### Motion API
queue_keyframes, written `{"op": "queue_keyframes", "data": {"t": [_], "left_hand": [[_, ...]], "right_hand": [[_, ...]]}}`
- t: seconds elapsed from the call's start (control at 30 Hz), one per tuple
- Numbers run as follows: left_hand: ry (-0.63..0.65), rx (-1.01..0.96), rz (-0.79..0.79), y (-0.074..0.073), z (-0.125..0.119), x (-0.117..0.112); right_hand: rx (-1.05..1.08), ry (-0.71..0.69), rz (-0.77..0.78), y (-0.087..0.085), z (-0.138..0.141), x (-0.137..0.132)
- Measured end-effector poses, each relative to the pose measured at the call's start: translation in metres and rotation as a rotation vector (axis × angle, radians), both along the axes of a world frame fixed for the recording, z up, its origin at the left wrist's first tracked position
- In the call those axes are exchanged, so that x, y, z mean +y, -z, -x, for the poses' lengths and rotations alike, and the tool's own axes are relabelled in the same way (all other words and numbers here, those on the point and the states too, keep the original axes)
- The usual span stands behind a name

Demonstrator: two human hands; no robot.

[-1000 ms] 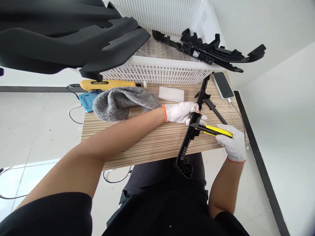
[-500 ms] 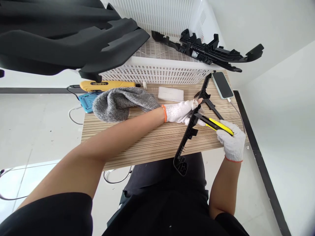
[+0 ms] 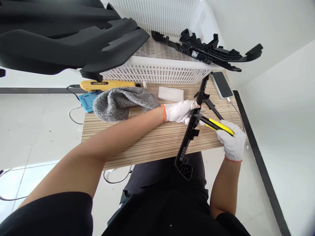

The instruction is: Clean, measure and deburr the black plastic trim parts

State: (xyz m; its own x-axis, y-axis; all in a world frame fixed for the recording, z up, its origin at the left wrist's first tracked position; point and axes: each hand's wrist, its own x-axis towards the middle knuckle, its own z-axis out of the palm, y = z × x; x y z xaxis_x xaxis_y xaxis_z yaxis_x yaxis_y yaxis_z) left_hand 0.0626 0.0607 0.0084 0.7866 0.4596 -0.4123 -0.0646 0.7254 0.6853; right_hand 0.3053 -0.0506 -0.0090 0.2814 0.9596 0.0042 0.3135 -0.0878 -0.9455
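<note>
My left hand (image 3: 180,110), in a white knit glove with an orange cuff, is closed around the middle of a long black plastic trim piece (image 3: 188,136). The piece slants across the table, its curved lower end past the front edge over my lap. My right hand (image 3: 232,139), gloved too, grips a yellow and black utility knife (image 3: 218,126). The knife's blade is out and its tip meets, or nearly meets, the trim just below my left thumb. Some left fingers are hidden behind the trim. Beyond it lies a black caliper-like tool (image 3: 213,108).
A white basket (image 3: 167,70) holding black plastic parts (image 3: 206,49) stands at the back. Large black panels (image 3: 73,42) overhang at left. On the wooden table (image 3: 140,141) are a grey cloth (image 3: 112,101), a yellow tool (image 3: 108,85), a white block (image 3: 170,93) and a phone (image 3: 222,85) on a cable.
The trim piece has turned slightly in my left hand, its lower end shifting a little right and down. My right hand and the knife have hardly moved.
</note>
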Motion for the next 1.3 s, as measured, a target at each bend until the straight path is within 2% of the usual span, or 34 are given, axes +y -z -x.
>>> {"op": "queue_keyframes", "data": {"t": [0.17, 0.3, 0.47, 0.67, 0.83, 0.93, 1.3], "left_hand": [[0.037, -0.017, -0.036, 0.001, 0.0, 0.0], [0.01, 0.012, -0.026, -0.006, 0.0, -0.001], [0.025, 0.078, -0.025, -0.014, 0.001, -0.004], [0.01, 0.065, -0.008, -0.008, 0.0, -0.002], [0.044, 0.034, -0.036, -0.002, 0.0, -0.001], [0.02, 0.053, -0.049, -0.001, -0.001, -0.001], [0.0, 0.059, 0.004, -0.008, -0.002, -0.002]], "right_hand": [[0.07, 0.049, -0.028, -0.001, 0.001, 0.002], [0.012, -0.016, 0.037, -0.002, 0.001, 0.002], [0.006, 0.044, 0.023, -0.001, 0.001, 0.001], [0.011, 0.01, 0.003, 0.001, 0.0, 0.001], [0.0, 0.04, 0.005, -0.001, 0.001, 0.0], [-0.007, 0.0, 0.028, -0.002, 0.001, 0.0], [-0.019, 0.006, 0.015, 0.001, -0.003, 0.0]]}}
